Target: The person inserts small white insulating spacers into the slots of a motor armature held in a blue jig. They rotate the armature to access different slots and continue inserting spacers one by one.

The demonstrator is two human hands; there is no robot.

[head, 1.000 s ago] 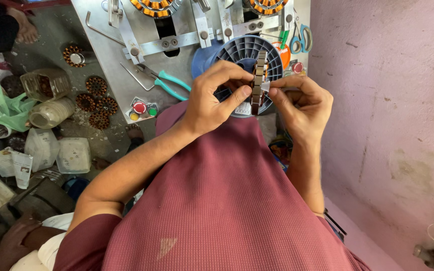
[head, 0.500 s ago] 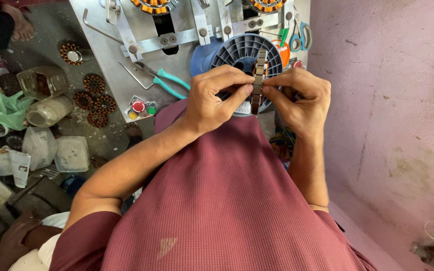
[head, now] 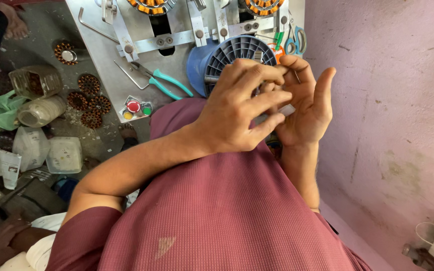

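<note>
My left hand reaches across from the left, its fingers curled and pressed into the palm of my right hand. My right hand is upright with its fingers stretched up and apart. Between them only a small pale end of a metal part shows; the rest is hidden under my left fingers. Both hands hover just in front of a blue ribbed spool on the grey metal winding machine.
Teal-handled pliers and a small box of red, yellow and green buttons lie on the machine plate. Copper-wound stators, plastic jars and bags crowd the floor at left. A pink wall stands close at right. Another person's foot is at top left.
Earlier both hands pinched a small stacked metal part upright between their fingertips. Now my right hand has opened flat and my left hand has closed over the part in its palm.
</note>
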